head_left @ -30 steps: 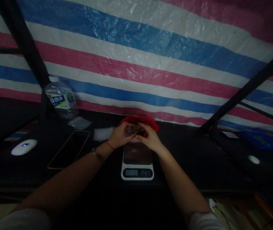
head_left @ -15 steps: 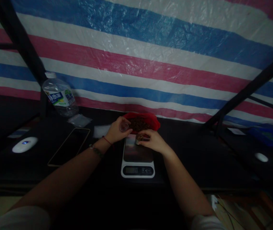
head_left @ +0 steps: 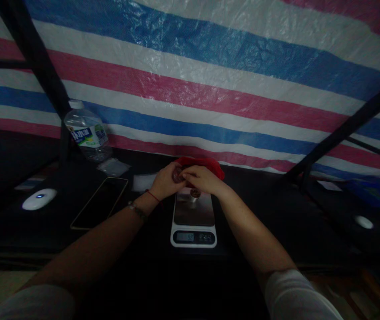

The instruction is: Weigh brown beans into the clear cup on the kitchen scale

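Observation:
My left hand (head_left: 166,181) is closed around a small clear cup (head_left: 177,175) in front of the red bowl (head_left: 218,169). My right hand (head_left: 203,178) reaches across to that cup, thumb and fingers pinched together at its edge; what they hold, if anything, is hidden. Below the right hand, a small round container of brown pieces (head_left: 195,194) stands on the metal plate of a white kitchen scale (head_left: 194,240). Digits, perhaps 58, are lit on the scale's display. Both hands cover most of the bowl's contents.
To the left lie a phone (head_left: 99,203), a white computer mouse (head_left: 39,199), clear plastic bags (head_left: 114,167) and a large labelled bottle (head_left: 88,135). A second mouse (head_left: 364,222) and a blue item (head_left: 374,193) lie far right. Black frame bars slant at both sides before the striped sheet.
My right hand has let go of the container of brown pieces, leaving it on the scale, and has moved left to the clear cup. The display now shows digits.

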The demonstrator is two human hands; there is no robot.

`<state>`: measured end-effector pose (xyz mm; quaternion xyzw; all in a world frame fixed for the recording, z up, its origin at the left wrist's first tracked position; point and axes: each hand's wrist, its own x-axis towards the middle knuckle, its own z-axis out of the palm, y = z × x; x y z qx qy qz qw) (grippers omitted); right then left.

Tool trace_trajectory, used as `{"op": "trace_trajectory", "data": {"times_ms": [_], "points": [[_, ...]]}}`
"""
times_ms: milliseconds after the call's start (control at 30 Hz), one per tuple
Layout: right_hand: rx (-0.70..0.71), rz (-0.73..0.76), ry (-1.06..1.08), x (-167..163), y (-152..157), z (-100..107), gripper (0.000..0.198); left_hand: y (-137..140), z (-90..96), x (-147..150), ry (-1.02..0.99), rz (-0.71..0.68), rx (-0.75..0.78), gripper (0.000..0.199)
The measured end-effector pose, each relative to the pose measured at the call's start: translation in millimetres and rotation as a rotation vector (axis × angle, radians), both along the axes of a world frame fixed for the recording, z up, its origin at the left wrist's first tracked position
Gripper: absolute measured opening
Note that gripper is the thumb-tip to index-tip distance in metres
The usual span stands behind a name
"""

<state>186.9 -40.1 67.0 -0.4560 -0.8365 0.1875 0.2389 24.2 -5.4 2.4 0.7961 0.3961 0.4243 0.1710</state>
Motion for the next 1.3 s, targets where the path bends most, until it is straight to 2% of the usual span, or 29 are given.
{"op": "trace_trajectory", "data": {"times_ms": [100,233,400,500,667,833,1100,1200,1300], "points": [[-0.030,-0.016,-0.109,-15,15,4,0.023,-1,2.8,0,0.036,0.008,0.007,0.049],[-0.029,-0.040,-0.194,-15,22,9,0.019,1,5.5,-2,0.038,-0.028,0.012,0.069],[-0.009,-0.064,-0.053,8,21,13,0.030,8,2.5,-6,0.082,-0.130,0.074,0.082],[0.005,-0.118,-0.033,17,23,11,0.031,10,-1.4,-6,0.091,-0.165,0.121,0.081],[0.042,-0.037,-0.056,16,27,6,0.021,11,-5.4,-4,0.110,-0.197,0.148,0.076],[-0.013,-0.028,-0.077,15,24,5,0.019,13,-7.1,-5,0.113,-0.187,0.195,0.075],[0.125,-0.027,-0.118,13,22,11,0.020,14,-6.6,-6,0.135,-0.172,0.283,0.078],[0.166,-0.055,-0.105,12,21,11,0.018,14,-6.2,-6,0.117,-0.139,0.311,0.079],[0.188,-0.012,-0.121,9,19,10,0.021,12,-5.8,-5,0.104,-0.084,0.316,0.078]]}}
